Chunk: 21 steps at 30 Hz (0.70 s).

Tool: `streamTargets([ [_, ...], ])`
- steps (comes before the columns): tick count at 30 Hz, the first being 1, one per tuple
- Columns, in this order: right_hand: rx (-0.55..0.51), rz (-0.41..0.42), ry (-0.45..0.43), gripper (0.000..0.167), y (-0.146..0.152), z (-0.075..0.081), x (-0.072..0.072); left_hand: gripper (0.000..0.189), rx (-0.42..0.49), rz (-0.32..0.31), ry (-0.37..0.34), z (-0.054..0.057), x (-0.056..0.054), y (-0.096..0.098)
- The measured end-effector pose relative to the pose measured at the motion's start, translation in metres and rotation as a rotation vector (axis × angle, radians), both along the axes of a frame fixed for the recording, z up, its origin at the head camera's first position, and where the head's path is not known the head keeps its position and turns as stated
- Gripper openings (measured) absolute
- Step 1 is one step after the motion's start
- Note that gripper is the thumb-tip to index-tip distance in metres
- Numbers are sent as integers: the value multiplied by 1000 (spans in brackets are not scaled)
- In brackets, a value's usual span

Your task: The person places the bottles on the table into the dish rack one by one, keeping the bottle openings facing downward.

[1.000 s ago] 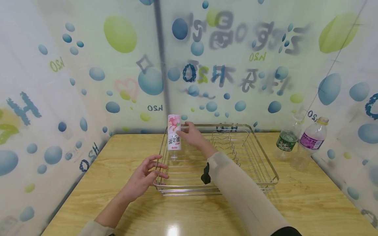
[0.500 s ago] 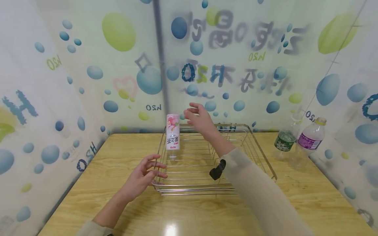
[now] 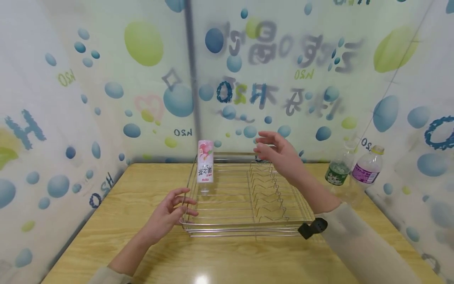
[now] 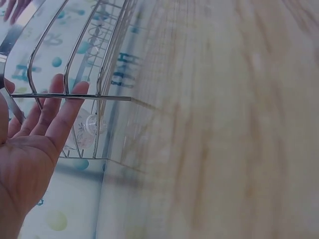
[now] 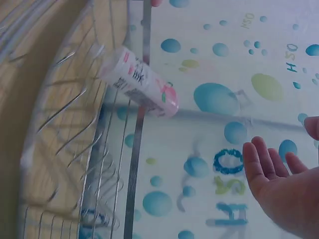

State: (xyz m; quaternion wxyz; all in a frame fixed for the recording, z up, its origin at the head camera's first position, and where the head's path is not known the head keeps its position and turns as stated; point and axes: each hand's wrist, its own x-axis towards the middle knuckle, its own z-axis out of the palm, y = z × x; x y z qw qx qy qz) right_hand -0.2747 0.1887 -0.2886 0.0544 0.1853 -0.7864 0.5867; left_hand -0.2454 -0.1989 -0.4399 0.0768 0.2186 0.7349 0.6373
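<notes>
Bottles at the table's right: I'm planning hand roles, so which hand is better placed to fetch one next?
Probably the right hand: it holds nothing and is nearer the green-label bottle and purple-label bottle; the left hand is across the wire rack from them.

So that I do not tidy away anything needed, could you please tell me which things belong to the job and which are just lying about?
Likely in the job:
wire rack, left hand at its left side
pink-labelled bottle, neck down in the rack
empty right hand

Seemingly just standing by, perhaps for later:
green-labelled bottle
purple-labelled bottle, right of the rack
</notes>
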Motion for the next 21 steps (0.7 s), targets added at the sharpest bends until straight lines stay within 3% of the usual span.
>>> streamTargets([
  [7,92,-74,-9,56,51,-16,29,53,-19,18,1,-1,2,0],
  [13,169,-154,10,52,87,-32,45,52,-23,22,-4,-2,2,-1],
  [21,163,-242,45,38,138,-61,61,52,-20,23,-2,-1,2,-1],
])
